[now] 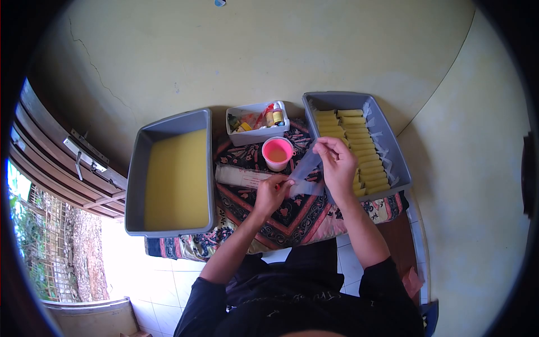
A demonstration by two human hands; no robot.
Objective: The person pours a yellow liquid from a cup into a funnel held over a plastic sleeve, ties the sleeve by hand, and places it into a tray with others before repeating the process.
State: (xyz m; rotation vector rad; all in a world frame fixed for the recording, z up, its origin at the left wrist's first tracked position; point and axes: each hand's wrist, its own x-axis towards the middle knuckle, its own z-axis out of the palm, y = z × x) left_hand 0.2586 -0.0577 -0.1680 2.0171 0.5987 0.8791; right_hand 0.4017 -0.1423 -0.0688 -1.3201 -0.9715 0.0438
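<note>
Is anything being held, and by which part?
A narrow strip of translucent plastic film: the left hand holds it near its lower end, the right hand by its upper end.

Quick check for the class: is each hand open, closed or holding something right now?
Left hand: closed, pinching a clear, thin plastic sleeve.
Right hand: closed, pinching the same sleeve higher up in the picture.

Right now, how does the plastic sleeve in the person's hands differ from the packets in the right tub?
The plastic sleeve is clear, with no filling visible; the packets are yellow and look filled. The sleeve slants between the left hand and the right hand, while the packets lie in rows in the right tub. Both show translucent plastic.
</note>
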